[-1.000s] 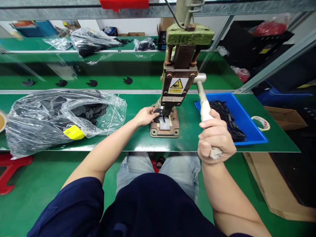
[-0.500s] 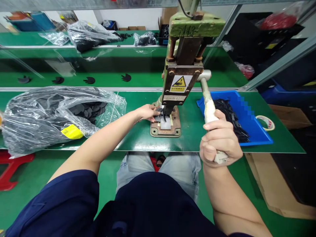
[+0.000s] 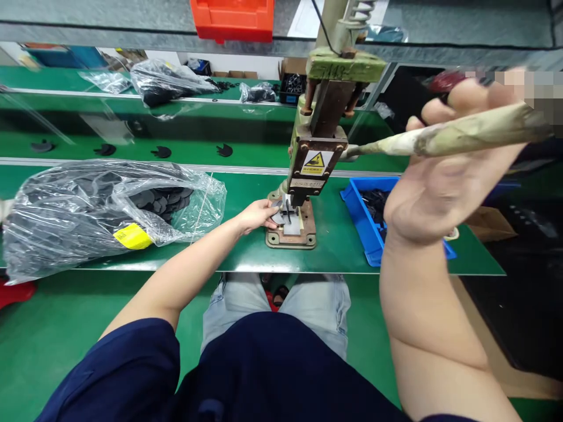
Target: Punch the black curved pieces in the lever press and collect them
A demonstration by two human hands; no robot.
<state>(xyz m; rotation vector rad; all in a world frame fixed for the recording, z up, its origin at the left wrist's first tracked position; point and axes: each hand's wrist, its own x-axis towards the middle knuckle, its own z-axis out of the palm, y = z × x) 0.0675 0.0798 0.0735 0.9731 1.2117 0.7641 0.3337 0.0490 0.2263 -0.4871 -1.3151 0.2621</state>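
Observation:
At the base of a green hand press (image 3: 345, 67), my left hand (image 3: 256, 215) pinches a thin dark grey flat piece (image 3: 277, 217) by its left side. The piece lies at the edge of the pale metal fixture (image 3: 291, 226), under the press ram. A narrow black part (image 3: 288, 212) sits on the fixture. My right hand (image 3: 444, 190) is raised, its palm against the tape-wrapped press lever (image 3: 466, 133). Its fingers stretch up past the lever, not wrapped round it. The lever's outer end is blurred.
On the left lies a clear plastic bag (image 3: 79, 217) of dark flat pieces. A blue bin (image 3: 358, 220) with black parts stands right of the press. Behind, several dark notched pieces (image 3: 224, 150) lie spaced along a green strip. An orange bin (image 3: 233, 17) hangs overhead.
The lever has swung up and outward to the right. My right hand has risen with it and its grip has loosened. My left hand stays at the fixture with the flat piece.

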